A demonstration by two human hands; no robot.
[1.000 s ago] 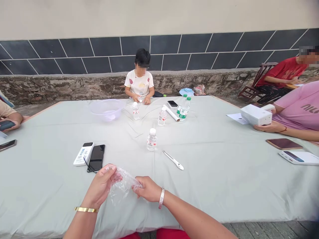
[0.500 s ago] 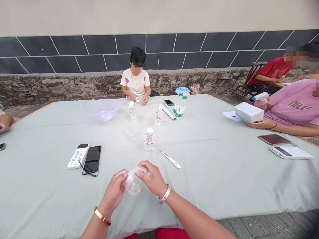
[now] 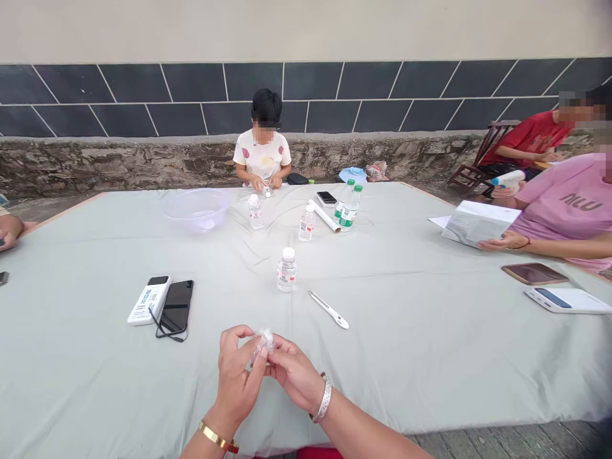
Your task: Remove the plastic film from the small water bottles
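Observation:
Crumpled clear plastic film (image 3: pixel 264 341) is bunched between my two hands above the near edge of the table. My left hand (image 3: pixel 239 370) is closed on its left side, thumb and fingers pressed against it. From the right, my right hand (image 3: pixel 294 373) pinches the same film. Whether anything lies inside the bundle, I cannot tell. Just beyond my hands stands a small clear bottle (image 3: pixel 287 271) with a white cap, upright. A white utility knife (image 3: pixel 329 310) lies to the right of that bottle.
A power bank (image 3: pixel 149 301) and black phone (image 3: pixel 176 307) lie left. Farther off are a purple basin (image 3: pixel 197 220), a white roll (image 3: pixel 324 217) and green-capped bottles (image 3: pixel 350 209). One person (image 3: pixel 262 156) sits opposite; another at right holds a white box (image 3: pixel 480 223).
My hands have come together, and the film between them is squeezed into a smaller bundle. At right, the person's white box has been tilted. The view has shifted slightly.

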